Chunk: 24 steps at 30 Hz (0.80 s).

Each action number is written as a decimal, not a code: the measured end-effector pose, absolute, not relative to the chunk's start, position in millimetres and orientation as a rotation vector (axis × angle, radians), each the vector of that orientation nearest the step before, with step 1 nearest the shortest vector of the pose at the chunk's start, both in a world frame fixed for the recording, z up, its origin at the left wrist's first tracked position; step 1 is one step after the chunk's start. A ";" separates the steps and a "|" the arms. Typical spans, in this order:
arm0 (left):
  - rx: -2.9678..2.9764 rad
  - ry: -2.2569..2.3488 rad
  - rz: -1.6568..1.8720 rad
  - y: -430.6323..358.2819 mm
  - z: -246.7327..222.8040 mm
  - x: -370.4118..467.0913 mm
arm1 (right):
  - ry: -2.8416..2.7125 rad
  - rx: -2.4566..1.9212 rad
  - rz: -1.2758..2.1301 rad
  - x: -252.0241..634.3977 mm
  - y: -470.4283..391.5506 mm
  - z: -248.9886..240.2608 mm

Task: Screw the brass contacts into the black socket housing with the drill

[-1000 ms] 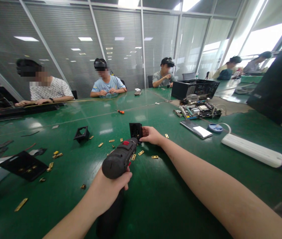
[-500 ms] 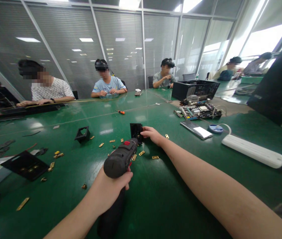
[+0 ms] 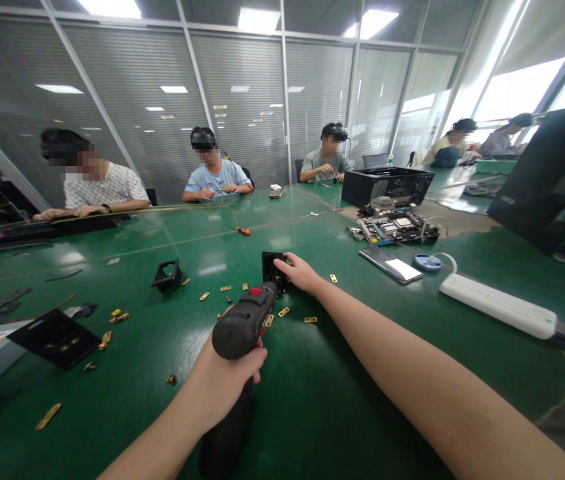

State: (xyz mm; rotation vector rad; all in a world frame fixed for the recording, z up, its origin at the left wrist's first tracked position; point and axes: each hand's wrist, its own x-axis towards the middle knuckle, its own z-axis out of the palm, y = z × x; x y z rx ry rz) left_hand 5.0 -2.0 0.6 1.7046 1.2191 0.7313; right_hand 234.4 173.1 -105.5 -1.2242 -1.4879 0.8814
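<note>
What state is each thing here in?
Left hand: closed around drill.
Right hand: gripping black part.
Drill: held, running unclear.
Black part: held upright.
Brass plates: loose, scattered.
Orange screwdriver: lying down.
Computer case: open-topped.
Circuit board: outside case.
Phone: lying flat.
Power strip: lying flat.

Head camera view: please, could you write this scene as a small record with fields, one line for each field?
left hand: grips the power drill
right hand: holds the small black part upright
drill aim: toward the black part; contact at the tip cannot be told
surface: green table
loose pieces: brass plates around the drill
left side: square black frame, tilted black panel
right side: phone, white power strip, circuit board
beyond: orange screwdriver, people seated across the table
</note>
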 end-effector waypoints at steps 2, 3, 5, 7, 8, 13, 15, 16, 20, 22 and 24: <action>1.698 1.232 0.741 -3.3 2.4 5.1 | -1.471 -1.259 0.897 234.7 176.0 -103.2; 1.698 1.232 0.746 -3.3 2.3 4.8 | -1.460 -1.275 0.913 234.9 177.5 -102.0; 1.698 1.217 0.740 -2.4 0.5 4.0 | -1.449 -1.296 0.940 234.9 180.3 -100.3; 1.700 1.189 0.732 -0.7 -2.7 2.9 | -1.448 -1.297 0.967 234.6 182.4 -99.6; 1.703 1.175 0.729 0.1 -4.5 2.5 | -1.452 -1.290 0.980 234.5 183.1 -99.5; 1.679 1.182 0.757 1.4 -11.0 1.9 | -1.470 -1.226 1.035 235.9 181.8 -99.9; 1.663 1.192 0.767 0.6 -11.7 2.6 | -1.472 -1.201 1.050 237.1 180.2 -100.1; 1.656 1.197 0.765 0.2 -11.7 3.0 | -1.473 -1.189 1.058 237.7 179.5 -100.3; 1.630 1.225 0.767 -0.7 -9.6 4.5 | -1.474 -1.147 1.084 238.7 178.7 -102.0; 1.635 1.240 0.780 -1.1 -8.1 4.7 | -1.472 -1.129 1.094 238.7 179.4 -103.5; 1.644 1.254 0.780 -1.7 -7.1 4.7 | -1.468 -1.116 1.099 238.5 180.3 -105.1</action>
